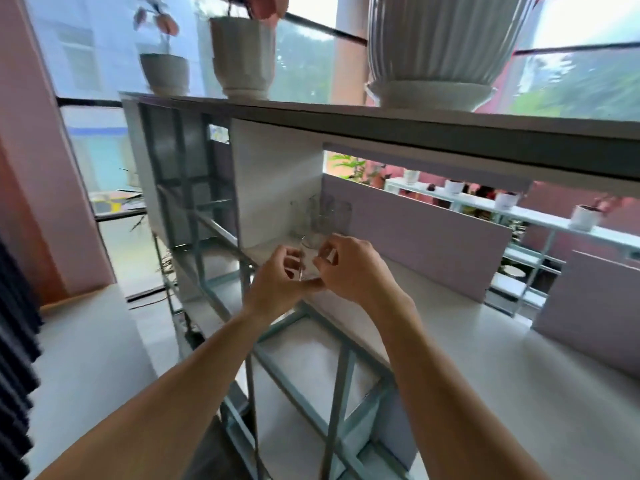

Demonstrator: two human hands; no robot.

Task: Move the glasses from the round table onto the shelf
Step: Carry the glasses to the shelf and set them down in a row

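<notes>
Both hands (277, 282) (349, 268) clasp glass (310, 258) (faint outline), covering base on shelf (450, 341)

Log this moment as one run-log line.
phase: placing | left hand + right hand: both on clear glass | location: shelf | glasses behind it, count unclear

A home or café sunroom, by the look of it: white plant pots (242, 57) line the top of a pale shelf unit (381, 123), big windows (308, 64) fill the upper frame, and more potted plants (585, 216) sit at right
</notes>
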